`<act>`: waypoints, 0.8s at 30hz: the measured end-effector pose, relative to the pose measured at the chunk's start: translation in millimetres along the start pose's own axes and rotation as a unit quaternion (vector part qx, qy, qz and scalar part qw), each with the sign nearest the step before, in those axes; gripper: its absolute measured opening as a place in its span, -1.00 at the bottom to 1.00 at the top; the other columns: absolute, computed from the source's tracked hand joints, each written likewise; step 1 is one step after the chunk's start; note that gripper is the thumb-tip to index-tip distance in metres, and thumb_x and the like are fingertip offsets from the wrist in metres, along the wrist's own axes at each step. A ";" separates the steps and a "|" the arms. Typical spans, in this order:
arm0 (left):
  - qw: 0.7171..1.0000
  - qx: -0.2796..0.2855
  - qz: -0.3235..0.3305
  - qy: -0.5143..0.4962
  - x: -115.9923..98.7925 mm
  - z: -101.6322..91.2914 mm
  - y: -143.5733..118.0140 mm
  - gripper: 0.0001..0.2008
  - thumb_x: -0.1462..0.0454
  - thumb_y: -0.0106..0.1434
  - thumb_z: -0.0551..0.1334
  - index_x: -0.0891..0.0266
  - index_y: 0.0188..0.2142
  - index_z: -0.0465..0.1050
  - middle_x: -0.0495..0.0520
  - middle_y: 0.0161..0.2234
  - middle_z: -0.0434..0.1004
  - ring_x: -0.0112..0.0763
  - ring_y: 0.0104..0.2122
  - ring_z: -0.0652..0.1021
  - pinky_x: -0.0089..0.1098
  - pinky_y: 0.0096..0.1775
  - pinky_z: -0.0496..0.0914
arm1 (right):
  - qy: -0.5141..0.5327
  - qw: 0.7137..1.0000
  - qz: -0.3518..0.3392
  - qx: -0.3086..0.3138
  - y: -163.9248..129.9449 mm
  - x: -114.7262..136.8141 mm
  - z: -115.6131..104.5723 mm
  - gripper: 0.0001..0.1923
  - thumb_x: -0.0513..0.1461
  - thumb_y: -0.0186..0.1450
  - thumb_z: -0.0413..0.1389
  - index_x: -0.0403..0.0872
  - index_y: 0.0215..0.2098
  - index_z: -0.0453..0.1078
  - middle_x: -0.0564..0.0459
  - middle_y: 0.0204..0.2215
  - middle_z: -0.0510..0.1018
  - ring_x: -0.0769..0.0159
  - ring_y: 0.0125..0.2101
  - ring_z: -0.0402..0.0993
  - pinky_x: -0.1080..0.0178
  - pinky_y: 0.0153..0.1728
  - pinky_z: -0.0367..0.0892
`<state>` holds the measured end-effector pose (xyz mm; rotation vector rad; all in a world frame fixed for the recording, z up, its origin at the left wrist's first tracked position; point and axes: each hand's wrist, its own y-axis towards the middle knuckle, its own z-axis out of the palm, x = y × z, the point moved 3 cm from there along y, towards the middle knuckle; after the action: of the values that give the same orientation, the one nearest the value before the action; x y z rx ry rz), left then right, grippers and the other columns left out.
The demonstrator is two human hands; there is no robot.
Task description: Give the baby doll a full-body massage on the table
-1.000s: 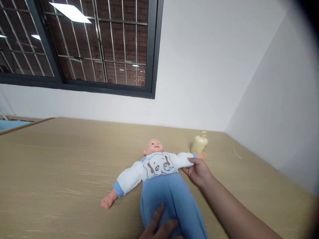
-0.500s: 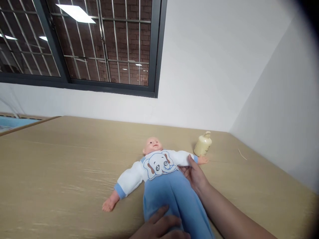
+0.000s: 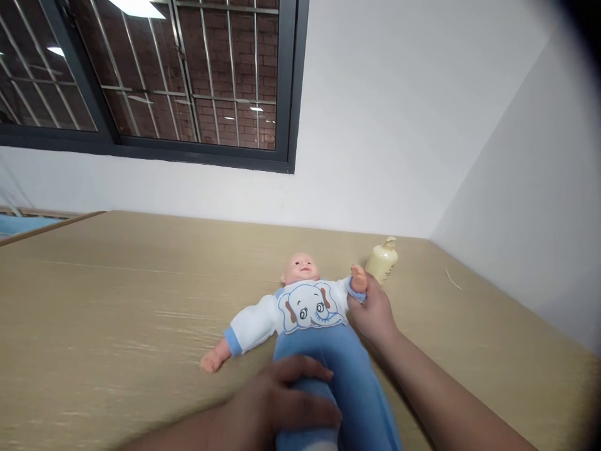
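Note:
A baby doll (image 3: 263, 322) lies on its back on the wooden surface, dressed in a white top with an elephant front and blue trousers (image 3: 357, 369). My left hand (image 3: 286, 398) is wrapped over the trouser leg on the left, near the bottom of the view. With my right hand (image 3: 378, 310) I grip the doll's arm on the right near its blue cuff, and that arm is bent upward. The doll's other arm stretches out to the left, resting on the surface. Its feet are not clearly seen.
A cream bottle (image 3: 382, 262) stands just beyond my right hand. Farther right lies a thin pale strip (image 3: 453, 279). The wooden surface (image 3: 117, 282) meets white walls at the back and right, below a barred window (image 3: 197, 69).
My right hand has lifted the doll's arm, which lay flat before. My left hand has moved up and closed around the trouser leg. The doll's other arm stays stretched out.

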<state>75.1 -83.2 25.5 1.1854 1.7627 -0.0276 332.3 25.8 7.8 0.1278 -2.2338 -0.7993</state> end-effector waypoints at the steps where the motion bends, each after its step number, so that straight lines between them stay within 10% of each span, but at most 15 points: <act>1: 0.999 -0.015 -0.024 -0.025 -1.4 -3.9 3.0 -0.60 0.16 0.10 0.47 0.01 -0.03 0.60 0.11 0.01 0.55 -0.15 -0.01 0.57 -0.33 0.00 0.49 | -0.019 0.999 -0.031 0.029 -1.1 6.8 1.4 -0.42 -0.28 0.20 0.08 -0.03 0.21 0.27 -0.09 0.15 0.43 0.08 0.14 0.36 0.05 0.16 0.27; 10: 0.987 0.041 -0.145 -0.047 15.4 -11.3 16.5 -0.57 0.33 0.12 0.39 -0.11 -0.02 0.59 0.02 0.11 0.48 -0.20 0.01 0.56 -0.25 0.03 0.45 | -0.201 0.945 -0.122 0.227 -2.7 39.1 7.1 -0.28 -0.47 0.19 0.00 0.13 0.27 0.26 -0.05 0.13 0.41 0.16 0.11 0.34 0.14 0.09 0.28; 24: 0.999 0.036 -0.014 -0.003 9.5 5.0 2.9 -0.58 0.10 0.13 0.44 -0.09 0.01 0.56 0.06 0.13 0.48 -0.17 0.07 0.52 -0.30 0.06 0.44 | -0.024 0.993 0.004 0.117 -1.8 9.2 3.2 -0.49 -0.25 0.22 0.12 0.06 0.15 0.34 0.01 0.06 0.52 0.12 0.04 0.44 0.13 0.04 0.33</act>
<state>80.2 -77.5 17.4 1.2113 1.7854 -0.1119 323.3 23.1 10.8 0.2146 -2.3656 -0.5391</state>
